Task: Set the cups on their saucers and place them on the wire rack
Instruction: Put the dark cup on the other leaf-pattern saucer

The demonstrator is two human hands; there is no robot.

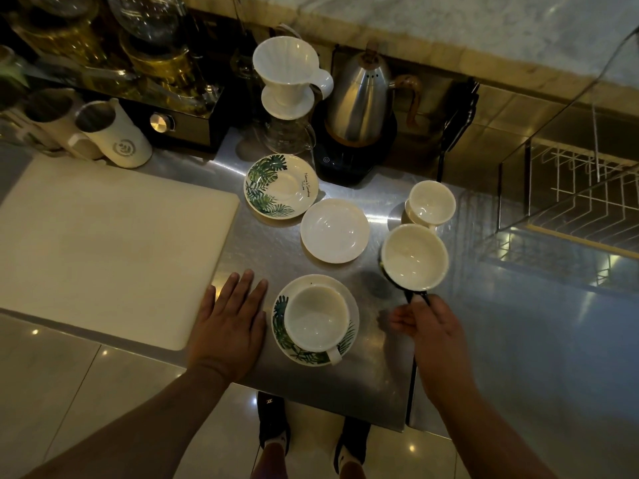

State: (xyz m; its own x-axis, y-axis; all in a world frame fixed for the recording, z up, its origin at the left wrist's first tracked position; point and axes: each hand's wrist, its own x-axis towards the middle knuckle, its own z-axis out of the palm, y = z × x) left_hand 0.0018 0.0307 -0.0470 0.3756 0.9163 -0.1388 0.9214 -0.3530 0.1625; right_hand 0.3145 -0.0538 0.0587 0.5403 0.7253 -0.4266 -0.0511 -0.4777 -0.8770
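Between the hands (228,326) (427,326), a cup (316,319) sits on its saucer (349,340).

The steel counter (262,243) bore a white board (103,243) on its left part, a leaf-print saucer (280,185) and a plain saucer (334,230) mid-counter, a second leaf-print saucer (279,328) near the front edge, and a small cup (432,202) toward the right.

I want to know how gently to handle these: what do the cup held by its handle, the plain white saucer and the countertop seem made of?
The held cup: likely glazed ceramic, glossy cream with light spots. The plain white saucer: apparently the same, smooth and shiny. The countertop: looks like brushed stainless steel, grey with streaked reflections.
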